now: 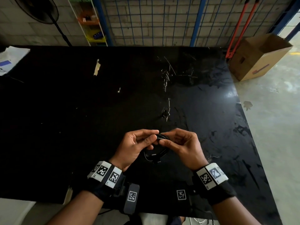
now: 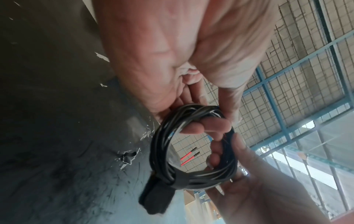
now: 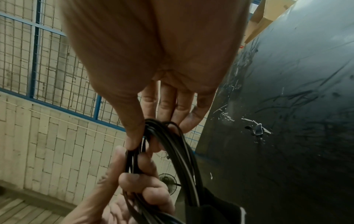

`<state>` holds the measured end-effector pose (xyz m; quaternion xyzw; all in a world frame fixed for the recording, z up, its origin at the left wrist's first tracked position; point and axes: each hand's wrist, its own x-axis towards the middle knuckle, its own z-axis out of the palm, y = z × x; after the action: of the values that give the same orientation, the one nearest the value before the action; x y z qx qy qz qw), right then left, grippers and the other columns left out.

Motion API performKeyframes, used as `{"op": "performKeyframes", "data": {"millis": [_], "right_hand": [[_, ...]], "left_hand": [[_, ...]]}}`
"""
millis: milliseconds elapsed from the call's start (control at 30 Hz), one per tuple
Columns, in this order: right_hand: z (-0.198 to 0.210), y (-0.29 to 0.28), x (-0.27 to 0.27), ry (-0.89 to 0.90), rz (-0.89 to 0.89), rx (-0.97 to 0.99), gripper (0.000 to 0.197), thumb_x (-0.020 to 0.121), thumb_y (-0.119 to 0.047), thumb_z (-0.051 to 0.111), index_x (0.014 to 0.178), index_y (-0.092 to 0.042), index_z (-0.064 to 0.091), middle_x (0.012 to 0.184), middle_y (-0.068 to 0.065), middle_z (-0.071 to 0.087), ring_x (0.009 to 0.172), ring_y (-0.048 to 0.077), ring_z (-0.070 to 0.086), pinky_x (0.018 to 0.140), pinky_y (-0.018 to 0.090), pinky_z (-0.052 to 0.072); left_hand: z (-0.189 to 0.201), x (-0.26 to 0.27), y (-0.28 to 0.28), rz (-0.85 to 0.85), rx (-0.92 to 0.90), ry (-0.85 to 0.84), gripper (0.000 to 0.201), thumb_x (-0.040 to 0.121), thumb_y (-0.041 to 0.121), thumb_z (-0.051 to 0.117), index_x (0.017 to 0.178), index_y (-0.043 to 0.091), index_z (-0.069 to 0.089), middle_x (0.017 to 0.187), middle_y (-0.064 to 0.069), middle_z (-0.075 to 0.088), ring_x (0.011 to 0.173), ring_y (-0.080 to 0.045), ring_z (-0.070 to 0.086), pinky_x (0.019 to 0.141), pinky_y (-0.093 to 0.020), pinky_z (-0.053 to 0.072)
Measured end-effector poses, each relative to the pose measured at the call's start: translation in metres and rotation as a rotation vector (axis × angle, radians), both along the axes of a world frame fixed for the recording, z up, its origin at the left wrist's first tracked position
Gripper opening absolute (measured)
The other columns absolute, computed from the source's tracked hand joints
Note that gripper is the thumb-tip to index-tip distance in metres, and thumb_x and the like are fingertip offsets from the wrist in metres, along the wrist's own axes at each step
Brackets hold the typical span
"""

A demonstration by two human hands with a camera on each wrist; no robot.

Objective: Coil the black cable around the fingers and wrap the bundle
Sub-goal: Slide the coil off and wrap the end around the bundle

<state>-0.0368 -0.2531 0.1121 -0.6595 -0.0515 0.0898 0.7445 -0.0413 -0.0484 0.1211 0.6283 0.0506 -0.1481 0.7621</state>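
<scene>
Coiled cable (image 2: 191,145) pinched btwn both hands.

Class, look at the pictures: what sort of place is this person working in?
Probably a workshop or warehouse: a scratched black worktable, a blue wire-mesh partition against a block wall, and a cardboard box on a concrete floor.

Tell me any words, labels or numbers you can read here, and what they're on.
None can be read.
Wrist bands: black-and-white square code patterns with tiny marks beside them, too small to read.
Paper at the table's far left corner: blue patch and print, too blurred.
Cardboard box: a red mark, no legible letters.
Cable and its plug: no visible text.
</scene>
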Motion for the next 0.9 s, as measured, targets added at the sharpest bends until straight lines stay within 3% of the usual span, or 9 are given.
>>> {"op": "performKeyframes", "data": {"millis": [100, 267, 367, 433, 533, 633, 733, 833, 900], "right_hand": [[-0.007, -0.001, 0.007, 0.029, -0.003, -0.021, 0.017, 0.078, -0.002, 0.084, 0.094, -0.009, 0.080, 0.090, 0.007, 0.084, 0.083, 0.015, 0.081, 0.076, 0.022, 0.062], [-0.007, -0.003, 0.024, 0.076, 0.076, -0.072, 0.030, 0.078, -0.015, 0.085, 0.103, 0.001, 0.078, 0.098, 0.012, 0.084, 0.090, 0.024, 0.081, 0.082, 0.030, 0.064], [-0.011, -0.001, 0.044, 0.106, -0.011, -0.071, 0.034, 0.080, -0.024, 0.081, 0.105, -0.001, 0.079, 0.098, 0.014, 0.083, 0.087, 0.019, 0.080, 0.083, 0.027, 0.063], [-0.035, -0.003, 0.071, 0.197, -0.156, -0.088, 0.025, 0.087, -0.023, 0.078, 0.101, -0.002, 0.078, 0.093, 0.015, 0.082, 0.077, 0.017, 0.077, 0.081, 0.032, 0.063], [-0.093, -0.003, 0.117, 0.388, -0.345, -0.336, 0.012, 0.092, -0.022, 0.078, 0.097, -0.011, 0.078, 0.084, 0.005, 0.082, 0.066, 0.013, 0.075, 0.086, 0.041, 0.065], [-0.134, 0.006, 0.159, 0.539, -0.420, -0.491, 0.021, 0.086, -0.030, 0.081, 0.102, -0.017, 0.077, 0.084, -0.001, 0.081, 0.060, 0.006, 0.071, 0.080, 0.028, 0.063], [-0.162, 0.020, 0.194, 0.615, -0.426, -0.544, 0.031, 0.081, -0.036, 0.085, 0.106, -0.022, 0.074, 0.093, 0.002, 0.081, 0.079, 0.014, 0.077, 0.086, 0.028, 0.060], [-0.183, 0.031, 0.217, 0.647, -0.384, -0.596, 0.040, 0.078, -0.038, 0.087, 0.112, -0.026, 0.072, 0.111, 0.003, 0.077, 0.101, 0.023, 0.075, 0.097, 0.036, 0.060], [-0.193, 0.034, 0.226, 0.665, -0.392, -0.623, 0.037, 0.080, -0.034, 0.086, 0.114, -0.023, 0.073, 0.116, 0.005, 0.074, 0.109, 0.027, 0.072, 0.101, 0.039, 0.058]], "left_hand": [[-0.006, 0.005, 0.000, -0.022, 0.015, 0.038, 0.037, 0.084, 0.020, 0.072, 0.117, 0.002, 0.075, 0.091, -0.014, 0.078, 0.079, -0.014, 0.072, 0.071, -0.020, 0.057], [-0.014, 0.018, 0.006, 0.000, 0.003, 0.097, 0.029, 0.079, 0.022, 0.077, 0.103, 0.005, 0.075, 0.092, -0.012, 0.079, 0.080, -0.015, 0.074, 0.072, -0.021, 0.058], [-0.018, 0.023, 0.009, 0.067, 0.019, 0.089, 0.023, 0.079, 0.017, 0.078, 0.100, 0.007, 0.076, 0.095, -0.011, 0.080, 0.083, -0.015, 0.076, 0.073, -0.021, 0.059], [-0.023, 0.027, 0.011, 0.127, 0.036, 0.083, 0.022, 0.078, 0.016, 0.079, 0.099, 0.008, 0.077, 0.094, -0.011, 0.080, 0.083, -0.018, 0.076, 0.073, -0.022, 0.060], [-0.031, 0.030, 0.017, 0.213, 0.058, 0.073, 0.025, 0.076, 0.015, 0.078, 0.098, 0.004, 0.075, 0.091, -0.009, 0.081, 0.081, -0.017, 0.077, 0.071, -0.020, 0.060], [-0.039, 0.030, 0.024, 0.254, 0.086, 0.070, 0.028, 0.076, 0.013, 0.078, 0.101, 0.000, 0.074, 0.089, -0.010, 0.080, 0.077, -0.016, 0.076, 0.072, -0.020, 0.060], [-0.044, 0.031, 0.030, 0.295, 0.096, 0.082, 0.031, 0.074, 0.018, 0.079, 0.100, 0.002, 0.075, 0.085, -0.011, 0.080, 0.073, -0.013, 0.075, 0.074, -0.020, 0.060], [-0.048, 0.031, 0.037, 0.318, 0.061, 0.086, 0.046, 0.066, 0.041, 0.091, 0.098, 0.009, 0.079, 0.088, -0.013, 0.080, 0.075, -0.012, 0.075, 0.076, -0.021, 0.060], [-0.048, 0.032, 0.040, 0.332, 0.051, 0.094, 0.044, 0.066, 0.040, 0.090, 0.098, 0.011, 0.079, 0.089, -0.012, 0.080, 0.077, -0.013, 0.075, 0.077, -0.021, 0.060]]}}
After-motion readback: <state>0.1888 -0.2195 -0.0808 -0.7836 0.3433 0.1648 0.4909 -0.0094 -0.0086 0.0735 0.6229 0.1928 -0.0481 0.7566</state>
